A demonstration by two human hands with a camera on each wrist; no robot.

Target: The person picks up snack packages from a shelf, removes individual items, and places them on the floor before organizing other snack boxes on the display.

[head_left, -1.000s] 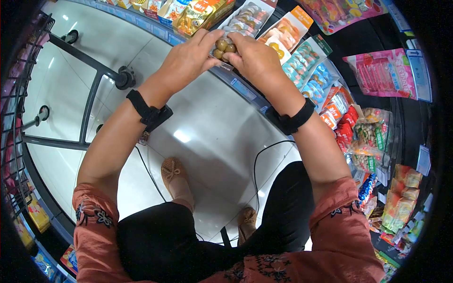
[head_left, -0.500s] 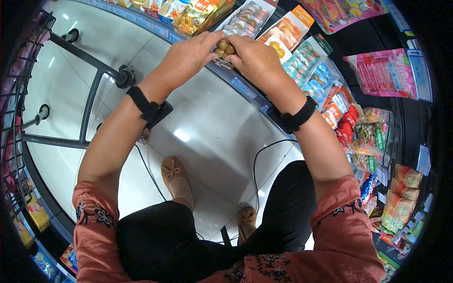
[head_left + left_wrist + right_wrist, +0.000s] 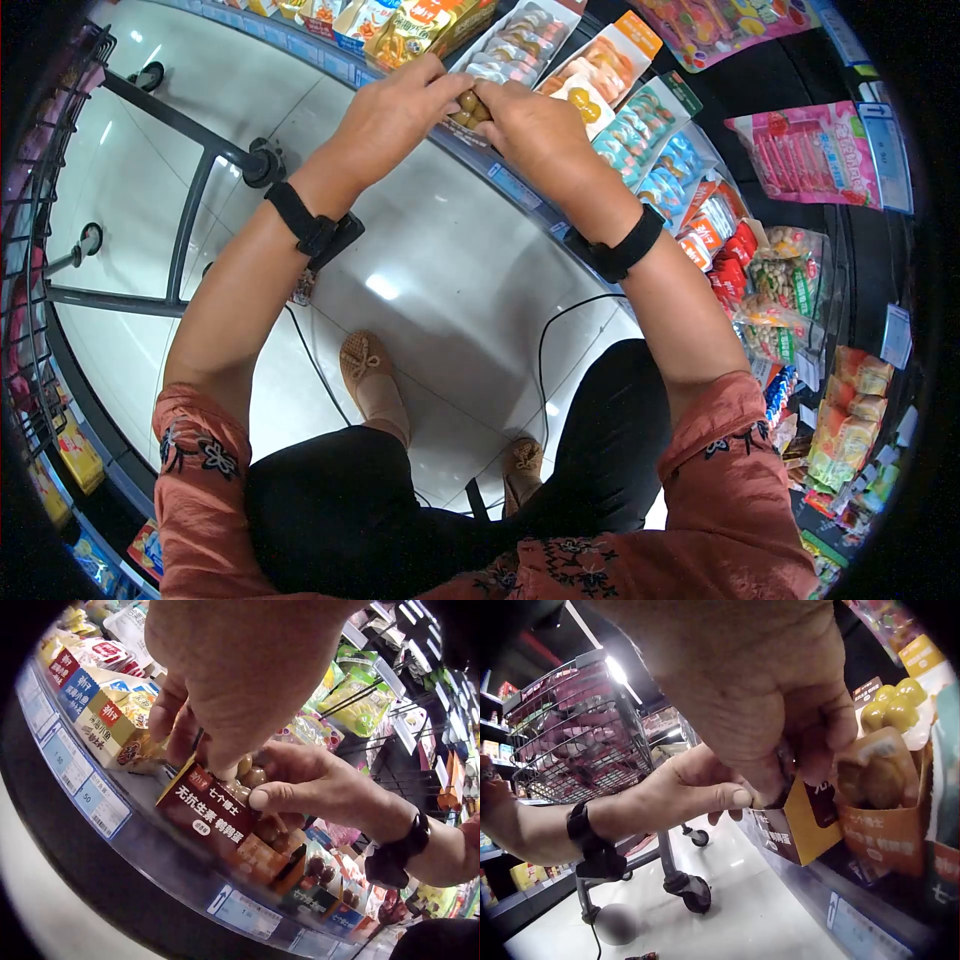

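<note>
The egg packet (image 3: 256, 778) is seen at the open top of the dark red box (image 3: 204, 804) on the shelf (image 3: 161, 844), pinched between thumb and fingers of the right hand (image 3: 545, 128); whether it is also gripped by the left hand (image 3: 393, 122), bent over the box, cannot be told. It is probably light, slick and easily squashed, so best taken by its edge

The left hand (image 3: 395, 122) and right hand (image 3: 540, 122) hold round brown snacks (image 3: 468, 102).
</note>
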